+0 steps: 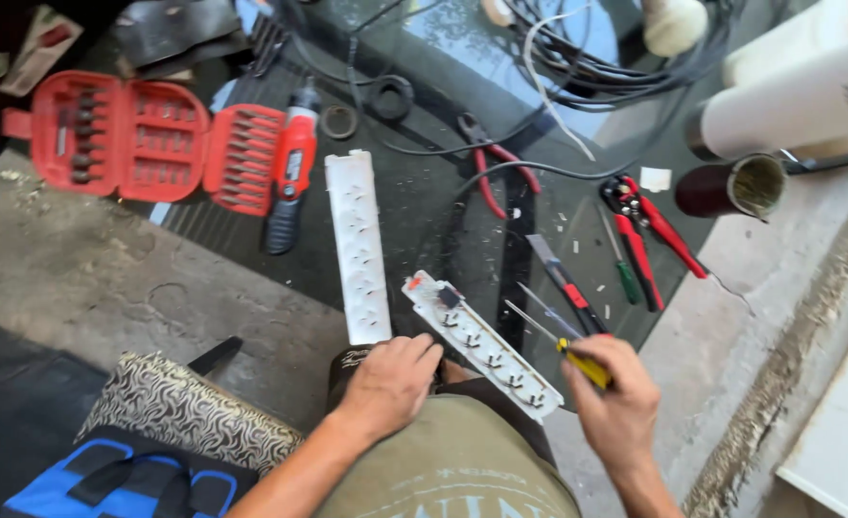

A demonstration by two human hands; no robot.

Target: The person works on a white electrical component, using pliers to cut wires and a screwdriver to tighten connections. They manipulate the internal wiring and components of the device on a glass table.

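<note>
Right hand [617,403] gripping yellow-handled screwdriver [560,346] over opened power strip base [482,345]; left hand [390,384], fingers curled, steadying its near end.

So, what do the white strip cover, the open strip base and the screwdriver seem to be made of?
Cover: matte white plastic, it seems, with moulded socket holes. Base: white plastic, apparently with dark metal contacts inside. Screwdriver in the right hand: shiny, likely steel shaft; glossy yellow handle, probably plastic.

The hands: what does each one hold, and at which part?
Right hand grips a screwdriver by its yellow handle; left hand holds nothing.
</note>
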